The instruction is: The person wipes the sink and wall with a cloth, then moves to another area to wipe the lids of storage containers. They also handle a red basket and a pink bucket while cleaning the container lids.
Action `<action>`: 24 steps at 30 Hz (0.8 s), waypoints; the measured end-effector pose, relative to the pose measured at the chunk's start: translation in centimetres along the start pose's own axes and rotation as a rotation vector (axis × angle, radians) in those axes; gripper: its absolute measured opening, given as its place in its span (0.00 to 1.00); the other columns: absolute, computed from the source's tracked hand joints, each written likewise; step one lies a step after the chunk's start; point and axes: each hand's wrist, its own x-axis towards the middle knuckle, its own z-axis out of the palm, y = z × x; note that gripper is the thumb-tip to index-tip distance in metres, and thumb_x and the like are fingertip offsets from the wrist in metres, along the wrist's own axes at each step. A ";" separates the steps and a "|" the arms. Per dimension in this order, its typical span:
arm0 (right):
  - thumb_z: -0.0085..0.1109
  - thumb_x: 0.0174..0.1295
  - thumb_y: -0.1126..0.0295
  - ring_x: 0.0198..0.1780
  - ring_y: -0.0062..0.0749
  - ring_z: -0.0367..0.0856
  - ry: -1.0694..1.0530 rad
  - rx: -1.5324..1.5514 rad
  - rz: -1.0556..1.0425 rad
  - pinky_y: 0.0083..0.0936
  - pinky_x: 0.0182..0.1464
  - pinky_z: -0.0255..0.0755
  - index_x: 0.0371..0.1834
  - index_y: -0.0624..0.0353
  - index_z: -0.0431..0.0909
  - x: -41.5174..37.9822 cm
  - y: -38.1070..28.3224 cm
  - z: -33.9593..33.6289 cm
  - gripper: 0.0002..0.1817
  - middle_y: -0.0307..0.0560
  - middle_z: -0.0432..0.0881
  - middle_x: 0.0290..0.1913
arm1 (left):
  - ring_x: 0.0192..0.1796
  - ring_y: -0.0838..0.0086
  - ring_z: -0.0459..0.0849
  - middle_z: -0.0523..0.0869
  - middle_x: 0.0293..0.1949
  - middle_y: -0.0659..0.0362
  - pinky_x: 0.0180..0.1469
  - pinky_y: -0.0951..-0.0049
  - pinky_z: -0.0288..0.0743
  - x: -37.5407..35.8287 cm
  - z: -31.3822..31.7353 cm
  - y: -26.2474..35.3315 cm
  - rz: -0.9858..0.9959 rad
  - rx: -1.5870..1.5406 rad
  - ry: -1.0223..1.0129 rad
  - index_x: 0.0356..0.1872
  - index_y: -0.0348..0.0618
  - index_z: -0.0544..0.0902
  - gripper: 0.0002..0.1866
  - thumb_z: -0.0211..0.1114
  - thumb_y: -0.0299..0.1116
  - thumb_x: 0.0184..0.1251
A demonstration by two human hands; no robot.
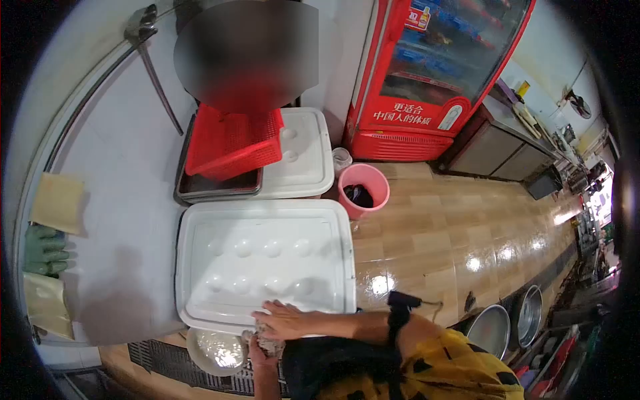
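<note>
A single fisheye view is taken from the head, directed steeply downward and forward, close above a white lidded box (267,257) and tiled floor (453,227).

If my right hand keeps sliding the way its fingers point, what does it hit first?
The right hand lies flat on the white lid, fingers pointing left along its near edge. It probably meets only the lid's raised rim.
</note>
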 end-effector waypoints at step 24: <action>0.62 0.58 0.57 0.52 0.40 0.77 1.296 0.723 0.478 0.37 0.57 0.68 0.44 0.57 0.80 -39.6 15.6 -0.4 0.17 0.47 0.81 0.50 | 0.61 0.64 0.73 0.73 0.60 0.53 0.66 0.62 0.65 -4.4 28.6 -36.5 -0.673 0.416 -0.661 0.59 0.43 0.70 0.25 0.53 0.49 0.68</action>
